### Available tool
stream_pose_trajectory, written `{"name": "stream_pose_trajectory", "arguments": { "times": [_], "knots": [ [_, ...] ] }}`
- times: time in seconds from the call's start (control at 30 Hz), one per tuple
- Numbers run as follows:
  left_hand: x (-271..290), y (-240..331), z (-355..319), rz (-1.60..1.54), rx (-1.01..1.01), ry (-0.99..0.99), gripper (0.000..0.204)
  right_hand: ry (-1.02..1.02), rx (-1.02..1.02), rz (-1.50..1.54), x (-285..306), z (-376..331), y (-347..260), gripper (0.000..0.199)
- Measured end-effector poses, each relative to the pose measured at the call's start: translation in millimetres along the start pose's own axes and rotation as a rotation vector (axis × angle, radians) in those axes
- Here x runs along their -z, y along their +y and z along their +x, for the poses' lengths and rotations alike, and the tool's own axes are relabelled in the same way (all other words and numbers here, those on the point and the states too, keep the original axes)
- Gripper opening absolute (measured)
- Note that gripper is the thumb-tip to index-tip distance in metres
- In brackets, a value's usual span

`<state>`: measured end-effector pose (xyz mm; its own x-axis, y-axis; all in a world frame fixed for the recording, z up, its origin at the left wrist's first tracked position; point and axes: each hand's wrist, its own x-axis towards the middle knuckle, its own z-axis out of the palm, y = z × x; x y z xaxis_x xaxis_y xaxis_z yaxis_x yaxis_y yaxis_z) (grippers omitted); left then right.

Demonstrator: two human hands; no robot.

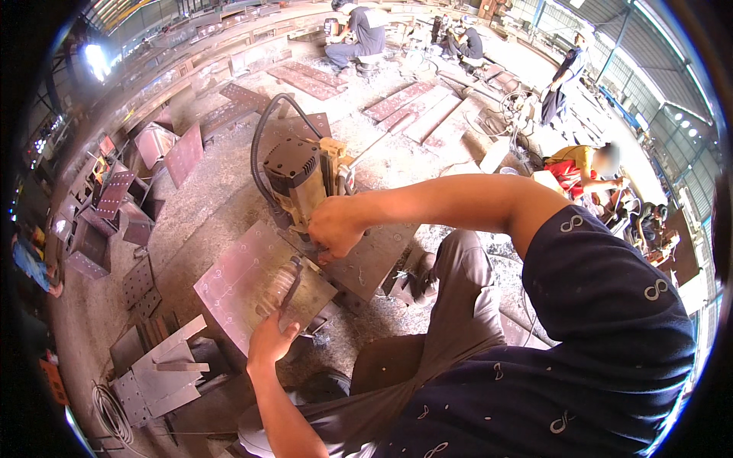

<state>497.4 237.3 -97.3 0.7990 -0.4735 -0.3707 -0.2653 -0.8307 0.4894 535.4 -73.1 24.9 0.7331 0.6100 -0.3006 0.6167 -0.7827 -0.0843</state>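
gripping a drill (299, 183) base, right hand (334, 227) hides its bit.

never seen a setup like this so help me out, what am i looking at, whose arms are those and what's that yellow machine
This is one picture from a wide fisheye camera worn on a person's head, looking down, so straight edges bend near the rim. Both bare arms are the wearer's own. The right hand rests on a yellow and black drilling machine that stands on a steel plate with marked holes. The left hand holds a clear plastic bottle over the plate. A black cable loops off the machine. More plates lie on the workshop floor, where other people crouch at work.
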Motion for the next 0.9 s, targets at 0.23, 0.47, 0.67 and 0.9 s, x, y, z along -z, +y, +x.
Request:
{"name": "stream_pose_trajectory", "arguments": {
  "times": [0.23, 0.47, 0.67, 0.9],
  "knots": [
    [2.0, 2.4, -1.9, -0.004, -0.004, -0.001, 0.061, 0.019, -0.016, -0.015, -4.7, 2.0, -0.4, 0.045],
    [2.3, 3.9, -3.0, 0.000, 0.021, -0.006, 0.062, 0.029, -0.011, -0.003, 1.1, -2.2, -5.2, 0.047],
    [-1.3, -0.3, -1.5, 0.038, 0.018, 0.037, 0.061, 0.029, -0.018, -0.033, -1.6, 1.1, -5.6, 0.047],
    [1.8, 2.4, -4.1, 0.008, 0.043, -0.018, 0.064, 0.001, -0.053, -0.025, -0.1, 1.0, -10.3, 0.046]
  ]
}}
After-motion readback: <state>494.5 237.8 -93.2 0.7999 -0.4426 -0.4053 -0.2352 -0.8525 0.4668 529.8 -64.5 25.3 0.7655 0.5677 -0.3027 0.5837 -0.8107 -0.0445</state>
